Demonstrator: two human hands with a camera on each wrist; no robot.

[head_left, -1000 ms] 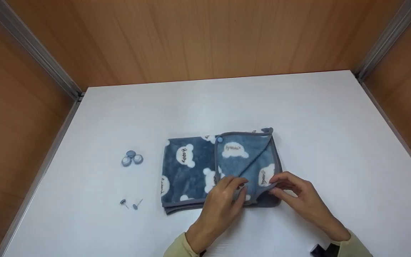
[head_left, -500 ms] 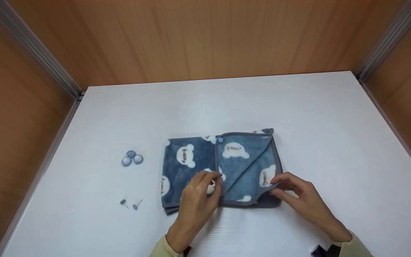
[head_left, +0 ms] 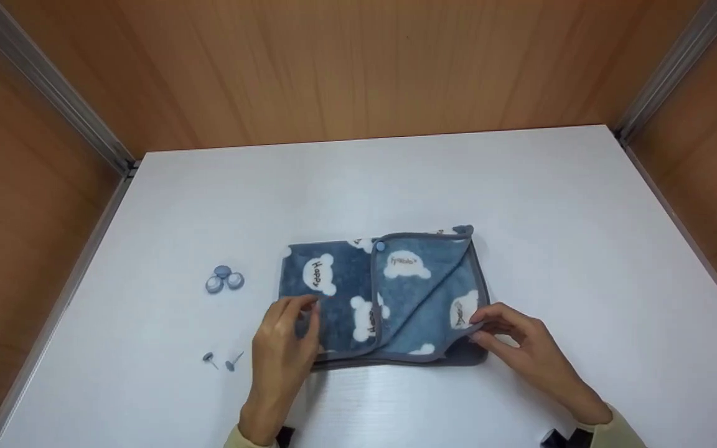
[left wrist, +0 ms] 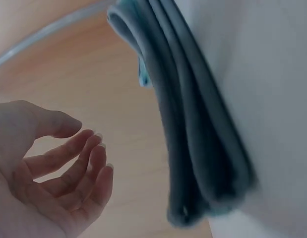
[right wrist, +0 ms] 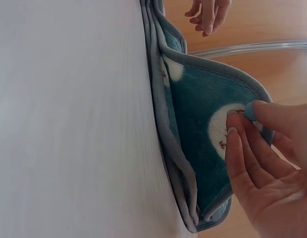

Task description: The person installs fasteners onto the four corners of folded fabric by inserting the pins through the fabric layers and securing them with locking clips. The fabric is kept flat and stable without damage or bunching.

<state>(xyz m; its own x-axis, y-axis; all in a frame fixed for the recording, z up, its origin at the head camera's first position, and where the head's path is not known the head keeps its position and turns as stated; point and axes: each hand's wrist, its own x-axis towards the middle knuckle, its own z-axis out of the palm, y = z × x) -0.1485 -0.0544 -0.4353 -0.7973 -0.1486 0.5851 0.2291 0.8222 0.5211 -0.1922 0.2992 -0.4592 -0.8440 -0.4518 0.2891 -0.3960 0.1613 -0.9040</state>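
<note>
A folded blue fleece blanket [head_left: 424, 295] with white bear shapes lies on the white table. My right hand [head_left: 529, 351] pinches the lifted edge of its top flap at the near right. In the right wrist view, a round blue cap [right wrist: 250, 111] shows under the thumb at that edge. My left hand [head_left: 284, 342] hovers over the blanket's left part with fingers loosely bent. The left wrist view shows nothing between those fingers, apart from the layered blanket edge [left wrist: 185, 129]. A blue button [head_left: 381, 246] sits at the flap's far left corner.
Left of the blanket, three round caps [head_left: 223, 272] lie clustered on the table [head_left: 358, 186]. Nearer to me are two pins [head_left: 230, 366] with round heads. Wooden panels [head_left: 358, 68] stand behind and at both sides.
My left hand has moved left, away from the flap, across the blanket to its left side. The right hand keeps its pinch on the flap edge. The view has shifted slightly.
</note>
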